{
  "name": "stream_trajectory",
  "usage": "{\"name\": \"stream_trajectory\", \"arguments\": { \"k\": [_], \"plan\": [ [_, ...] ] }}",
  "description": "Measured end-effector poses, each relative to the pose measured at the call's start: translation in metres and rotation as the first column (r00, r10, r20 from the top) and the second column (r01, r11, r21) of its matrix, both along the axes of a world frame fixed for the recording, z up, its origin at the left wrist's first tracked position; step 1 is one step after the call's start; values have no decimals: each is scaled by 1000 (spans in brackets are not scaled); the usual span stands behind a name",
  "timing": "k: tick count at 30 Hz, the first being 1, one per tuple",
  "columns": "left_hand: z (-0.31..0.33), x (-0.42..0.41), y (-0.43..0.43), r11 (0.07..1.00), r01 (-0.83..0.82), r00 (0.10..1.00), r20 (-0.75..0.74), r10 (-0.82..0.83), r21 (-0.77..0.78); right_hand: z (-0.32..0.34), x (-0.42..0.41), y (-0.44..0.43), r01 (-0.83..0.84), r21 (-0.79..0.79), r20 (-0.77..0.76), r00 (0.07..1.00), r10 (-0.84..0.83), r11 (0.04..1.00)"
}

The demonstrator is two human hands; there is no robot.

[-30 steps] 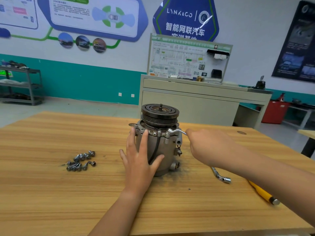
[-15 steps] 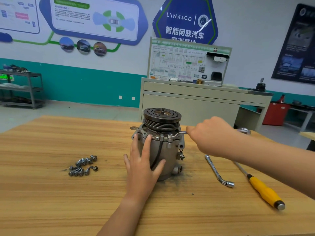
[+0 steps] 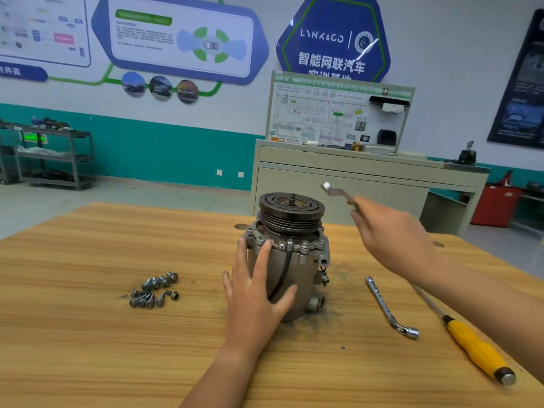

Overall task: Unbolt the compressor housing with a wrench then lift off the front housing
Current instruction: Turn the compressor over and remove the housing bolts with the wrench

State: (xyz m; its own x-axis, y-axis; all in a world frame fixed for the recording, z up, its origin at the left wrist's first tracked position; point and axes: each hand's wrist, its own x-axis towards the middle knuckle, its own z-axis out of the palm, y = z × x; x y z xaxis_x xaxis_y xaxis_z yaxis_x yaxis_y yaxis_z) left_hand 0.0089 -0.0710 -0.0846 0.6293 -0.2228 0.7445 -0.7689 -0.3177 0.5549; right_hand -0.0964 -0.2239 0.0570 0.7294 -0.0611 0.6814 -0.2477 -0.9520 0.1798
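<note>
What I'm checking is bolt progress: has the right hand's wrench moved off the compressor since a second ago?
Yes. The right hand has lifted the wrench up off the compressor flange; its head now hangs above and right of the pulley.

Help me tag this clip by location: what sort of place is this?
Probably an automotive training workshop: a Lynk & Co wall sign, a wiring-diagram teaching board on a cabinet, and a compressor standing on a wooden workbench beside loose bolts.

Left hand [image 3: 253, 298]: fingers spread, flat, forearm low at centre.
Right hand [image 3: 391, 237]: held high, fingers curled, gripping wrench [image 3: 338, 192].
</note>
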Motion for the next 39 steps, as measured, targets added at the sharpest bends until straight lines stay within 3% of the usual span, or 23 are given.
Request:
{"name": "stream_trajectory", "arguments": {
  "k": [2,7,16,24,31,35,39],
  "plan": [
    [1,0,0,1000,-8,1000,-3,8,-15,1,-17,-1,-53,37,25,998,52,998],
    [0,0,-2,1000,-30,1000,5,30,-1,-2,-34,2,175,-19,-297,939,-173,984],
    [6,3,0,973,-199,975,126,185,113,0,-13,13,281,-49,-431,860,-274,958],
    [2,1,-4,983,-141,990,10,141,119,3,-15,45,223,-229,-470,827,-308,948],
    [0,1,-5,993,-100,995,5,100,68,-1,-20,39,284,-195,-410,846,-341,939],
    [-1,3,-4,992,-105,994,3,105,66,3,-18,39,272,-250,-375,858,-352,929],
    [-1,1,-5,994,-103,995,-6,103,46,11,-17,38,319,-257,-415,816,-403,912]
  ]
}}
